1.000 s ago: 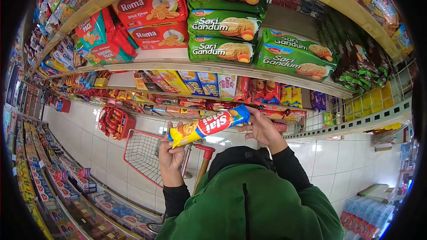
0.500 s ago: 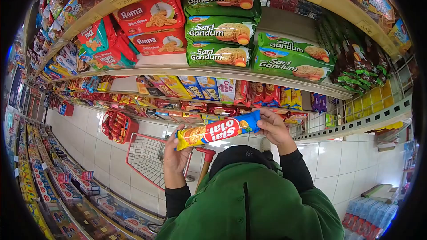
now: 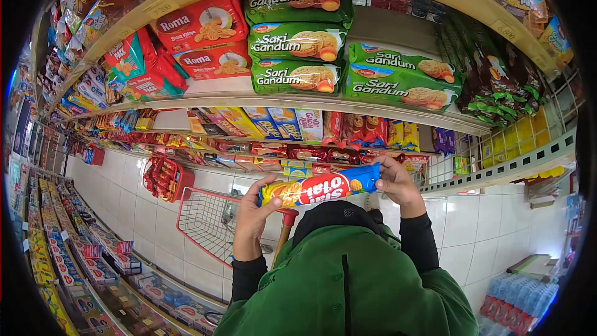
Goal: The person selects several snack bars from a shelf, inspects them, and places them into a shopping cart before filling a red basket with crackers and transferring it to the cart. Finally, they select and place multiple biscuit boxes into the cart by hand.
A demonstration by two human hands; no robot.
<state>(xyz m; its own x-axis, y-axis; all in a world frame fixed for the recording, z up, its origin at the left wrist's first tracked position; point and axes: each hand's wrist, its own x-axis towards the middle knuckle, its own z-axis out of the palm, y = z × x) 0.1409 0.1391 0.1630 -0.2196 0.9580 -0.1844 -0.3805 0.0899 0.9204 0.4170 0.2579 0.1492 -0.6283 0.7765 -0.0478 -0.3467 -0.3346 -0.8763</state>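
Note:
A long blue, yellow and red biscuit pack (image 3: 322, 187) is held crosswise in front of my chest, its printed lettering upside down in the view. My left hand (image 3: 254, 214) pinches the yellow end, thumb on the front face. At the blue end, my right hand (image 3: 398, 186) grips with its thumb in front and fingers behind. Just beyond the pack are shelves of biscuits, with green Sari Gandum packs (image 3: 297, 43) stacked above and red Roma packs (image 3: 211, 62) to their left.
A red-edged wire shopping cart (image 3: 208, 224) stands on the tiled floor at left, near a red basket of packs (image 3: 168, 177). Wire mesh shelving (image 3: 510, 143) borders the right. A long shelf of goods (image 3: 93, 255) lines the lower left; bottled drinks (image 3: 519, 302) stand lower right.
Both hands have carried the biscuit pack slightly to the right, and its front face has turned a little. The left thumb now lies further over the pack. My view has shifted slightly.

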